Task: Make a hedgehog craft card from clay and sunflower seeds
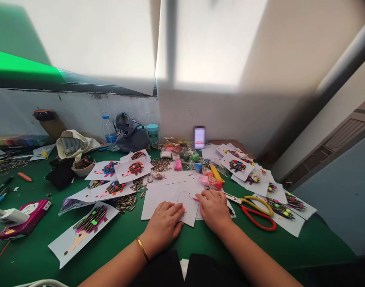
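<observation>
My left hand (166, 220) lies low over a white sheet (155, 199), its fingers extended and fingertips at a small lump of pink clay (185, 209). That lump sits at the lower end of a pencilled oval (184, 197) filled with small marks. My right hand (212, 208) rests to the right, across the sheet's edge, with fingers curled down. A slim pink piece (196, 199) pokes out at its fingertips; the rest is hidden under the hand. Scissors (257, 211) with yellow and red handles lie right of this hand.
Finished hedgehog cards (93, 223) of sunflower seeds and coloured clay lie on both sides. Loose seeds (127, 203), clay packets (212, 181) and a propped phone (199, 137) surround the sheet. Farther back stand a water bottle (110, 133), dark bag (131, 133) and teal-lidded jar (152, 135).
</observation>
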Available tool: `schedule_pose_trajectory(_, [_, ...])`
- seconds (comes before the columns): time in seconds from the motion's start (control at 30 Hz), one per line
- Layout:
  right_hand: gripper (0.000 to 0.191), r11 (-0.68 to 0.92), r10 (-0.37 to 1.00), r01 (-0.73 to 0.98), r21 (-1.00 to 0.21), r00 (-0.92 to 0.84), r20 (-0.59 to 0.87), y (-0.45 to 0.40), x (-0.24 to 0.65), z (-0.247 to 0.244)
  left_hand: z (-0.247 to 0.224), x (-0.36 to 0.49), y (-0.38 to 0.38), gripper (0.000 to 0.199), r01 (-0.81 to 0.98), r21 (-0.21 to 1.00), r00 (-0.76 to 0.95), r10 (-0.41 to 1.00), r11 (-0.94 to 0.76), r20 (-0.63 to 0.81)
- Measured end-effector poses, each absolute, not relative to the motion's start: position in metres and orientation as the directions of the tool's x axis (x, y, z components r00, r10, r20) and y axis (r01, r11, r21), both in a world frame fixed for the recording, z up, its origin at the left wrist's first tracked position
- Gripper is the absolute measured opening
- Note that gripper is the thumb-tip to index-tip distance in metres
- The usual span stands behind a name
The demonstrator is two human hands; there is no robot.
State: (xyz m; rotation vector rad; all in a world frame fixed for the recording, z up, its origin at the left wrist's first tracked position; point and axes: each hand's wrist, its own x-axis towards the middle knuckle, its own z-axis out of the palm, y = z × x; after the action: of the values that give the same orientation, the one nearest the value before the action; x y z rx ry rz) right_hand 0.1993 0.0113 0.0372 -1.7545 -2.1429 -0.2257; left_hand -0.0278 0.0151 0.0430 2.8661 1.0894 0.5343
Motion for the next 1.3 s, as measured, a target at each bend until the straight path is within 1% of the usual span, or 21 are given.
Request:
schedule_pose_trajectory(0.1, [0.037,0.318,0.876,0.943,-0.103,-0.25,0.411,0.006,0.195,0.039,0.043,-0.028,0.015,0.044,0.634,0.154,0.697,0.647,-0.758,0.309])
schedule_pose_trajectory(0.2, [0.036,0.448,0.844,0.883,-0.138,-0.367,0.39,0.002,0.189,0.039,0.043,-0.028,0.015,0.045,0.636,0.163,0.694,0.651,-0.755,0.306])
schedule_pose_trajectory(0.27, [0.035,0.484,0.839,0.86,-0.159,-0.405,0.364,0.001,0.186,0.038,0.042,-0.028,0.015,0.046,0.635,0.171,0.691,0.653,-0.753,0.31])
schedule_pose_trajectory(0.4, [0.036,0.482,0.848,0.858,-0.179,-0.405,0.342,0.003,0.183,0.036,0.041,-0.029,0.015,0.047,0.634,0.175,0.687,0.652,-0.754,0.321])
schedule_pose_trajectory(0.57, [0.03,0.447,0.865,0.864,-0.231,-0.351,0.359,0.004,0.184,0.037,0.042,-0.029,0.016,0.047,0.632,0.176,0.688,0.65,-0.755,0.322])
schedule_pose_trajectory(0.67, [0.032,0.44,0.865,0.863,-0.247,-0.334,0.374,0.003,0.185,0.037,0.041,-0.029,0.015,0.047,0.633,0.178,0.689,0.653,-0.754,0.315])
schedule_pose_trajectory(0.8, [0.034,0.463,0.86,0.857,-0.224,-0.373,0.349,0.004,0.185,0.036,0.039,-0.028,0.016,0.047,0.627,0.182,0.688,0.648,-0.757,0.327])
schedule_pose_trajectory(0.9, [0.032,0.455,0.862,0.868,-0.199,-0.372,0.345,0.004,0.186,0.036,0.04,-0.028,0.016,0.047,0.627,0.178,0.687,0.646,-0.759,0.334])
schedule_pose_trajectory(0.97, [0.031,0.443,0.864,0.872,-0.21,-0.352,0.36,0.004,0.186,0.036,0.04,-0.028,0.016,0.047,0.627,0.174,0.688,0.645,-0.759,0.333])
schedule_pose_trajectory(1.07, [0.033,0.427,0.867,0.873,-0.236,-0.32,0.383,0.003,0.187,0.037,0.041,-0.028,0.016,0.048,0.622,0.178,0.688,0.641,-0.763,0.341])
schedule_pose_trajectory(1.3, [0.034,0.481,0.851,0.848,-0.223,-0.391,0.35,0.004,0.184,0.033,0.039,-0.028,0.016,0.046,0.626,0.185,0.685,0.648,-0.758,0.334])
